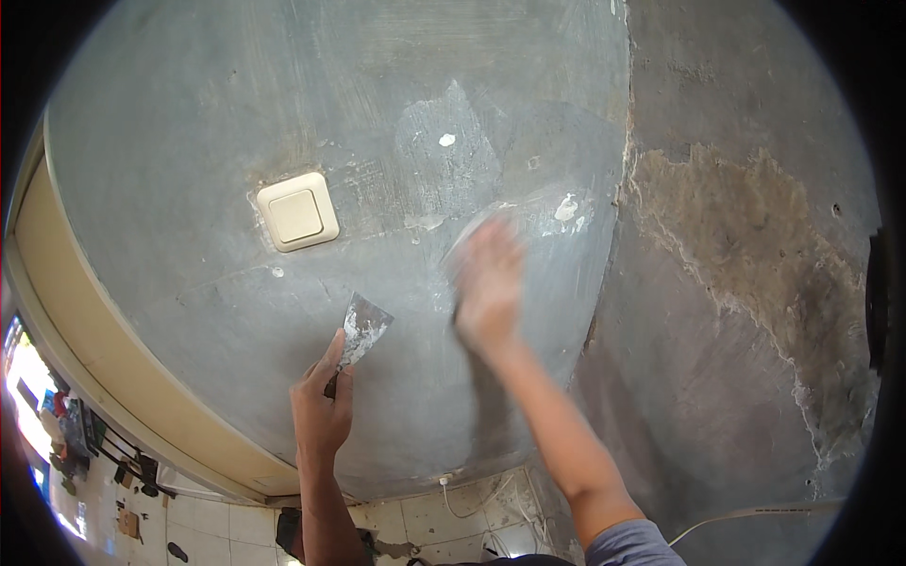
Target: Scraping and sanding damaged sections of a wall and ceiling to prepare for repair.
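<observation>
My left hand (323,401) grips a putty knife (363,330) by its handle. Its blade points up and is crusted with pale filler, held in front of the grey wall (236,123). My right hand (491,283) is reaching up to the wall, to the right of the light switch, and is blurred by motion. A pale, thin edge shows under its fingers; what it is cannot be made out. White filler spots mark the wall, one patch (447,140) above my right hand and another (566,208) to its right.
A cream light switch (298,212) sits on the wall at left. A cream door frame (123,321) curves along the left side. At right, the adjoining wall has a rough brown damaged patch (746,226). A cable (755,511) runs low right; tiled floor (208,519) lies below with scattered things.
</observation>
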A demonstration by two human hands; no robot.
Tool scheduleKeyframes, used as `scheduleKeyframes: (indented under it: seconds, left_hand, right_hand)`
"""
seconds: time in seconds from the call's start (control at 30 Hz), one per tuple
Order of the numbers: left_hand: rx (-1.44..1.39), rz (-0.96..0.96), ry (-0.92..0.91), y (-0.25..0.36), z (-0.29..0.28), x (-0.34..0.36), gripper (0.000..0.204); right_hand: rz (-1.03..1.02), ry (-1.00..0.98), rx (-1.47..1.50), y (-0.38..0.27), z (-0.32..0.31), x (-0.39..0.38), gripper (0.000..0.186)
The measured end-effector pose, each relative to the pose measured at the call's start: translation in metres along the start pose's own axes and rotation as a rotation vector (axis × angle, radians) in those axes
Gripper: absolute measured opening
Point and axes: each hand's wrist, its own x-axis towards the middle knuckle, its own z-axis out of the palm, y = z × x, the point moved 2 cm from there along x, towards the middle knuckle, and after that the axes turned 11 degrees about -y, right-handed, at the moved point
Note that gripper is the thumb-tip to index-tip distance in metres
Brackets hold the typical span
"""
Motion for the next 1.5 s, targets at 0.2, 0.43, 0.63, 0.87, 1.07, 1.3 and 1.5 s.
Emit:
scheduleKeyframes:
  seconds: [0.2,0.43,0.63,0.87,1.07,1.3,1.5]
  left_hand:
    - [0.023,0.039,0.013,-0.013,-0.015,0.003,0.048]
    - [-0.015,0.083,0.036,-0.018,-0.019,0.003,0.045]
    - [-0.004,0.102,0.008,-0.029,-0.040,0.005,0.043]
    - [-0.035,0.037,-0.025,-0.024,-0.030,0.003,0.043]
    - [-0.100,0.093,0.047,-0.041,-0.046,0.000,0.042]
    - [-0.099,0.111,0.031,-0.036,-0.047,-0.003,0.042]
    - [-0.069,0.084,0.016,-0.044,-0.060,-0.010,0.042]
  right_hand:
    - [-0.403,-0.256,-0.101,0.011,0.004,-0.022,0.057]
    - [-0.038,0.259,-0.033,0.008,-0.044,0.135,0.050]
    - [-0.680,-0.341,-0.097,-0.021,0.005,0.017,0.046]
    - [0.098,0.391,-0.133,0.028,-0.076,0.181,0.044]
    - [-0.544,-0.215,-0.117,-0.039,-0.028,0.106,0.045]
    - [-0.015,0.334,-0.196,0.036,-0.081,0.185,0.041]
    - [-0.769,-0.259,-0.155,-0.041,-0.020,0.087,0.049]
